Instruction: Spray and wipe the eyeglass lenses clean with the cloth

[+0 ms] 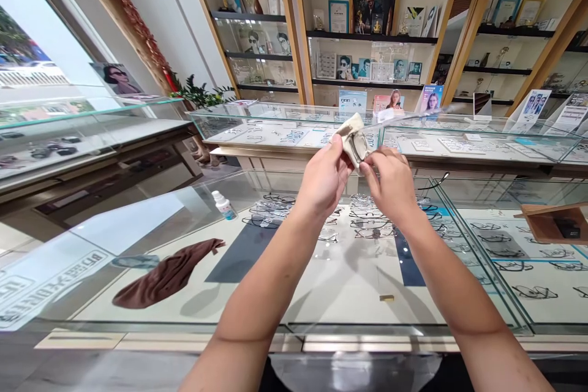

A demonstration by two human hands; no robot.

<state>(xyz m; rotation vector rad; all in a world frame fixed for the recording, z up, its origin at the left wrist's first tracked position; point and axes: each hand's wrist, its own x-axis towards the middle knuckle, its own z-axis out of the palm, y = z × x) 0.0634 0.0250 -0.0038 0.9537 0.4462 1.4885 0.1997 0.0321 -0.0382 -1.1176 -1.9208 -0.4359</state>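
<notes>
Cream cloth (349, 135) wraps part of a pair of glasses (359, 148), both held up above the far side of the near glass counter (331, 303). The left hand (324, 173) grasps the cloth from the left, thumb uppermost; the right hand (390, 184) pinches the glasses at the lower right, though I cannot tell whether those fingertips meet bare frame or cloth. One blurred temple juts toward the far right. Wiping a lens looks like the step in hand. Such a move calls for a steady pinch on the frame and light pressure through the cloth, with the thin temples kept free of strain. At the left of the counter top, a white bottle (224, 205) stands on the far side, and a brown cloth (168, 277) lies crumpled nearer
</notes>
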